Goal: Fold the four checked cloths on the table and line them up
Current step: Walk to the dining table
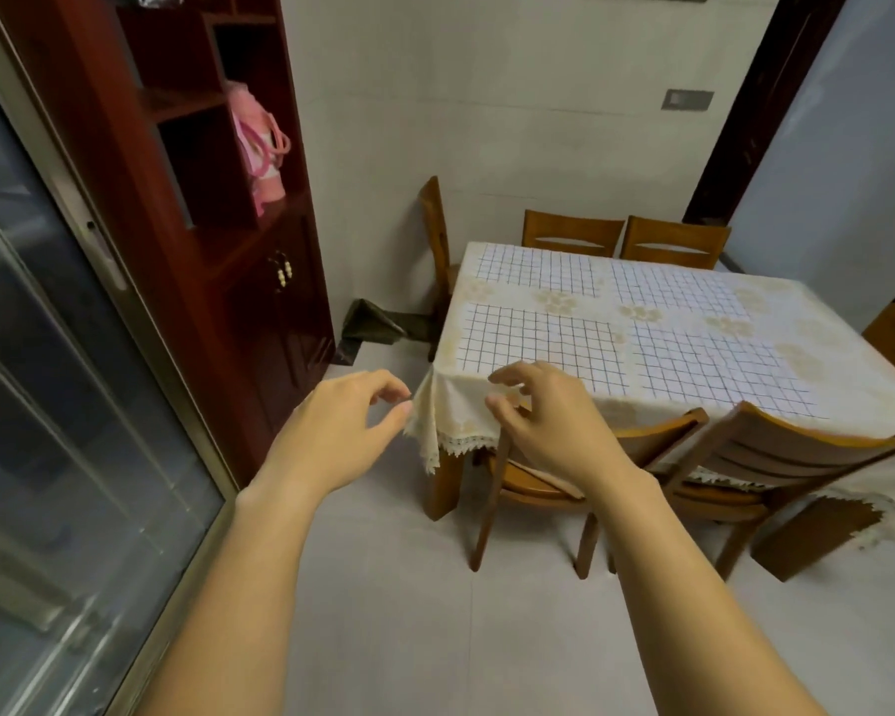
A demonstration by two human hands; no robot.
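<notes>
Several white cloths with dark check lines lie flat and unfolded on the cream tablecloth of the table: near left cloth, near right cloth, far left cloth, far right cloth. My left hand hovers in the air short of the table's near left corner, fingers loosely curled, holding nothing. My right hand hovers in front of the table's near edge, fingers loosely curled and empty, below the near left cloth.
Wooden chairs stand at the near side and far side of the table. A dark red cabinet with a pink bag stands to the left. A glass sliding door runs along the left. Pale floor tiles lie below.
</notes>
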